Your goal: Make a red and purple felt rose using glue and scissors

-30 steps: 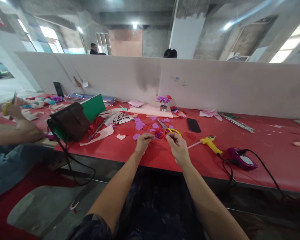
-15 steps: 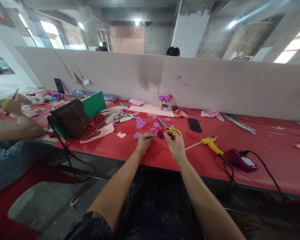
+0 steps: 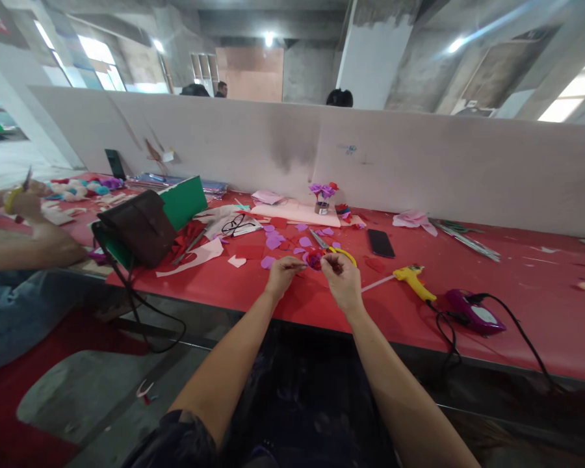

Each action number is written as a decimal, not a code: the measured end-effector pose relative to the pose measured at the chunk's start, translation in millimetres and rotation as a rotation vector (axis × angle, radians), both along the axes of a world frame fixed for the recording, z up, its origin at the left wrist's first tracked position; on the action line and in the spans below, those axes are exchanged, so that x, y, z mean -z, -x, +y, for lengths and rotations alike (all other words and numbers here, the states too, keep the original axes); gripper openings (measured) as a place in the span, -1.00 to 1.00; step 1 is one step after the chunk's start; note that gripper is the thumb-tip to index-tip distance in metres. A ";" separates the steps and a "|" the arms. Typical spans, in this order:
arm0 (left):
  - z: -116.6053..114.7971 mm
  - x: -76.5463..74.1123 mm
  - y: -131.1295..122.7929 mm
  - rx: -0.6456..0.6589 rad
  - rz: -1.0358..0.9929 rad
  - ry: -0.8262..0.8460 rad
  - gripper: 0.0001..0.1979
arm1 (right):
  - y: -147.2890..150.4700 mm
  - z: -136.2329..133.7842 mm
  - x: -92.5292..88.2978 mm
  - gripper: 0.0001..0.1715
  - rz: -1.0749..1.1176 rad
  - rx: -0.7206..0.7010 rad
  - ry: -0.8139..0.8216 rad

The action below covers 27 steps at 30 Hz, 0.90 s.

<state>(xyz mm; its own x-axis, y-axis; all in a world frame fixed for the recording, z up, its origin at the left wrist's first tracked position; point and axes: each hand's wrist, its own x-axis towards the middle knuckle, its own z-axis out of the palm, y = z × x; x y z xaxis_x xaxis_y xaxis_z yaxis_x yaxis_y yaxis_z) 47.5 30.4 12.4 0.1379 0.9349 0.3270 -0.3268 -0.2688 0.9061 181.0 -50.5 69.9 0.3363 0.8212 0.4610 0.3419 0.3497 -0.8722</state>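
Observation:
Just above the table's near edge, my left hand (image 3: 283, 275) is closed in a pinch. Whatever its fingertips hold is too small to make out. My right hand (image 3: 342, 281) is closed too, thumb and fingers pinched together, their contents hidden. A red and purple paper flower (image 3: 314, 259) shows between the hands, close to my right fingertips; I cannot tell whether it is held or lies on the table. Beyond the right hand lie scissors with yellow handles (image 3: 344, 254). Purple paper petals (image 3: 274, 242) are scattered behind the hands.
The red table (image 3: 531, 286) carries a yellow glue gun (image 3: 411, 281), a purple corded device (image 3: 475, 312), a black phone (image 3: 381, 243), glasses (image 3: 236, 225), a brown bag (image 3: 139, 229) and a small pot of purple flowers (image 3: 322, 207). At left, a co-worker's hand (image 3: 28, 201) holds yellow-handled scissors.
My right hand has shifted very slightly right, showing more of the red and purple flower. My left hand stays nearly still. Heads beyond the partition have moved.

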 end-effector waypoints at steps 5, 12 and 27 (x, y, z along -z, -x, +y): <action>-0.8 -0.5 0.2 0.012 0.007 -0.009 -0.86 | 0.1 0.8 0.4 -0.78 -0.059 0.008 -0.024; -0.9 -0.8 0.2 -0.001 0.017 -0.023 -0.84 | -0.7 1.8 0.9 -0.81 -0.142 0.032 -0.060; 1.9 3.6 -0.4 -0.004 0.034 -0.035 -0.84 | -1.4 -2.8 -7.0 -0.87 -0.349 0.065 -0.164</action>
<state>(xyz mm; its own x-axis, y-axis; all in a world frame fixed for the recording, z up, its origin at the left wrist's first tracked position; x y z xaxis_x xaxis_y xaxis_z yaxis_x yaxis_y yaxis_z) 47.8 32.3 8.7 0.1463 0.9235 0.3547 -0.2948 -0.3016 0.9067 182.3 -53.3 76.9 0.1852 0.7095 0.6800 0.6339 0.4424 -0.6343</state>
